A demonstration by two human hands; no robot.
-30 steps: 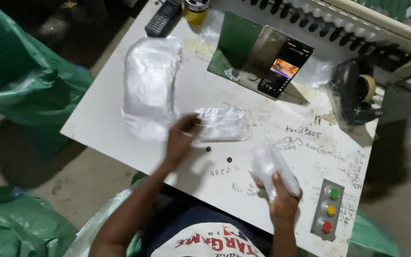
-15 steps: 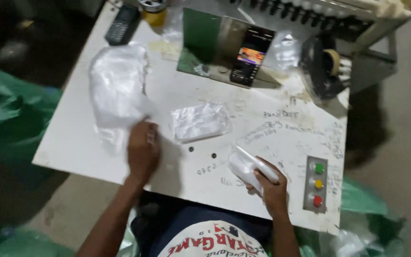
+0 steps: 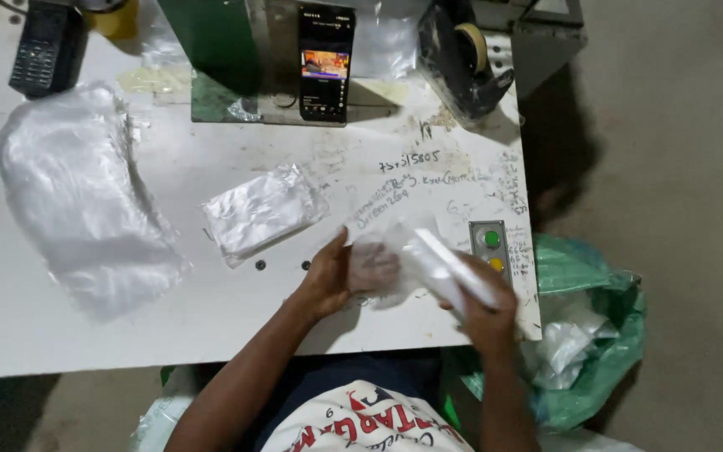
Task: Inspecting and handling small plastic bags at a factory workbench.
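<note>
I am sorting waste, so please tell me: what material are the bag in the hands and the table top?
Clear bag: seemingly thin plastic film; it is see-through, glossy and crinkled. Table top: a hard white board, perhaps laminate; matt and scribbled on.

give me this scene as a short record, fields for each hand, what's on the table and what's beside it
left hand: inside a clear bag, holding it open
right hand: grips a white folded item at the bag's mouth
table: white, scribbled on
on table: stack of clear bags at left, small packed bag in the middle, phone propped with its screen lit, tape dispenser, button panel
beside table: green sack holding white items
</note>
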